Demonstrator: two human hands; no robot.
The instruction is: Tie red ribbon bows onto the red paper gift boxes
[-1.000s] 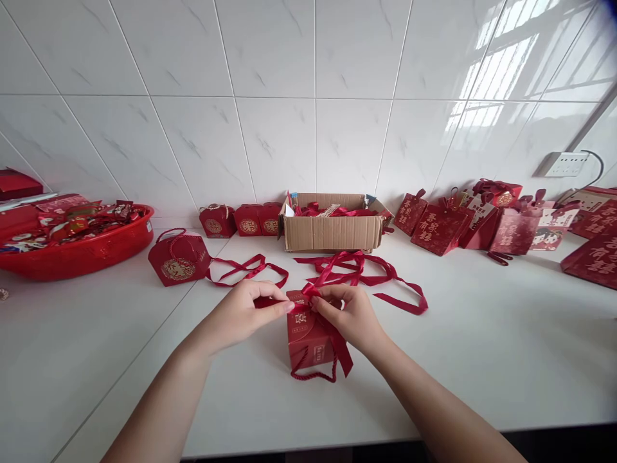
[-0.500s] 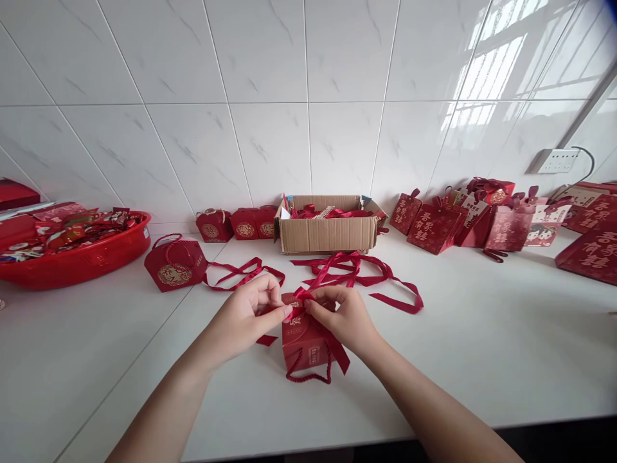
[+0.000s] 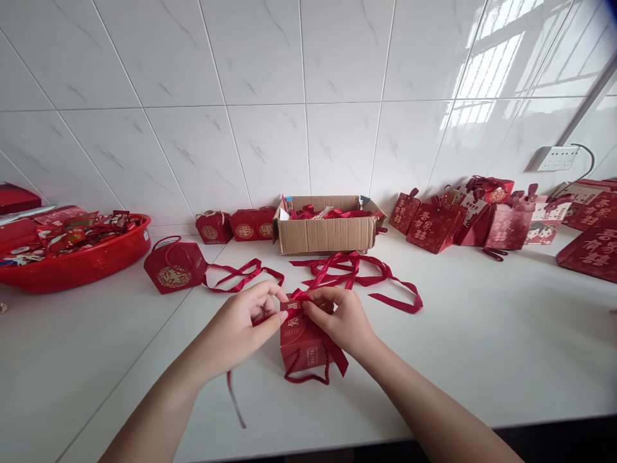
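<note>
A small red gift box (image 3: 296,331) with gold characters and a twisted rope handle (image 3: 308,379) stands on the counter between my hands. Across its top runs a red satin ribbon (image 3: 340,361), gathered into a loop or knot. My right hand (image 3: 344,318) pinches the ribbon at the knot, thumb and fingers closed. At the box's upper left edge, my left hand (image 3: 250,318) is closed on the ribbon's other part, whose loose end hangs below the wrist. The fingers partly hide the knot.
Loose red ribbons (image 3: 359,278) lie just behind the box. Farther back stand a cardboard box (image 3: 328,236) of ribbon and several red gift boxes (image 3: 247,225). A red basin (image 3: 96,260) of wrapped sweets is at left, a rope-handled box (image 3: 174,267) nearer, red gift bags (image 3: 436,226) at right.
My left hand has shifted slightly left and turned, and a ribbon end now dangles below its wrist. My right hand keeps its pinch at the knot.
</note>
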